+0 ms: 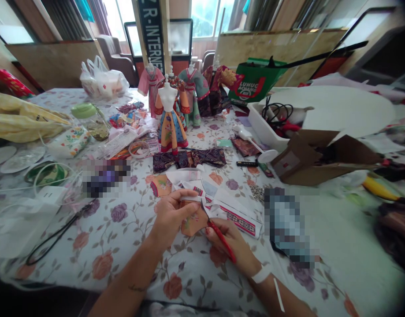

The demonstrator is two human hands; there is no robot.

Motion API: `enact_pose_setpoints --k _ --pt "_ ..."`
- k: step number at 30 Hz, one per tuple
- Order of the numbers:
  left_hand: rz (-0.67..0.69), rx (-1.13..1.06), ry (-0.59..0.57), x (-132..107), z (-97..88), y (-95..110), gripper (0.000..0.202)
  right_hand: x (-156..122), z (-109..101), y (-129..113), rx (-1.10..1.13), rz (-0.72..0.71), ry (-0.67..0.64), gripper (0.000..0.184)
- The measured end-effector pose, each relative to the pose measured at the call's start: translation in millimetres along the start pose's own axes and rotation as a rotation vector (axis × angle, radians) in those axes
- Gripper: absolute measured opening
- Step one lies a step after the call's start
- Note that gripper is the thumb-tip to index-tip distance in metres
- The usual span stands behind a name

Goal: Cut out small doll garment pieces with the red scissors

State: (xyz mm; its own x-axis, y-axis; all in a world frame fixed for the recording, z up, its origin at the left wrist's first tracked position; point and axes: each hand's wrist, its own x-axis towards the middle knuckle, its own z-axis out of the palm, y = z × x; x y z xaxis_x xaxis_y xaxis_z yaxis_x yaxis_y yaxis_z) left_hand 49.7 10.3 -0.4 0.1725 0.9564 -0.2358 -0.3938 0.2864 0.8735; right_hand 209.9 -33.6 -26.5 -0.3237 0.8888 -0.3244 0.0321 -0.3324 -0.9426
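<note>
Between thumb and fingers, my left hand [171, 213] pinches a small orange fabric piece [191, 223] with a printed flower and a white strip along its top. My right hand [233, 242] grips red-handled scissors [221, 240], whose dark blades meet the right edge of the fabric. Just beyond lie white scraps and a patterned trim strip [241, 222] in red, black and white. Another orange fabric piece [161, 185] rests behind my left hand. Farther back, a dark paisley cloth [202, 159] is spread in front of a small dress form [172, 119] in an orange and blue skirt.
More dressed forms [192, 88] stand behind. On the right are a cardboard box [304, 163], a white bin [266, 127] with cables and a green bag [255, 81]. At left stand a lidded jar [90, 121] and a white power strip [20, 224] with cords.
</note>
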Motion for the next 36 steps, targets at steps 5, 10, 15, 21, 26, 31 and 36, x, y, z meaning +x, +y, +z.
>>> enact_pose_setpoints --k 5,10,15,21,26,31,36 --pt "-0.006 -0.006 -0.001 -0.4 0.7 0.8 0.028 0.5 0.0 0.7 0.007 -0.001 0.004 0.047" --pt "-0.002 -0.006 -0.003 0.0 -0.1 -0.3 0.027 0.0 -0.5 0.3 0.014 0.001 -0.001 0.046" --pt "-0.003 -0.015 -0.002 0.4 -0.7 -0.8 0.026 1.2 -1.7 3.6 0.06 0.003 -0.005 0.046" --pt "-0.001 0.004 -0.005 1.4 -2.1 -1.9 0.027 1.4 -0.9 4.8 0.071 -0.003 -0.019 0.044" --pt "-0.016 0.009 -0.013 0.9 -2.5 -1.8 0.028 1.7 -1.8 6.0 0.062 0.006 -0.02 0.043" --pt "-0.016 0.027 -0.015 0.7 -2.3 -1.2 0.029 1.4 -2.0 4.9 0.05 -0.007 -0.013 0.044" --pt "-0.003 0.028 -0.007 0.7 -2.2 -1.4 0.027 1.3 -1.5 4.5 0.044 0.004 -0.003 0.044"
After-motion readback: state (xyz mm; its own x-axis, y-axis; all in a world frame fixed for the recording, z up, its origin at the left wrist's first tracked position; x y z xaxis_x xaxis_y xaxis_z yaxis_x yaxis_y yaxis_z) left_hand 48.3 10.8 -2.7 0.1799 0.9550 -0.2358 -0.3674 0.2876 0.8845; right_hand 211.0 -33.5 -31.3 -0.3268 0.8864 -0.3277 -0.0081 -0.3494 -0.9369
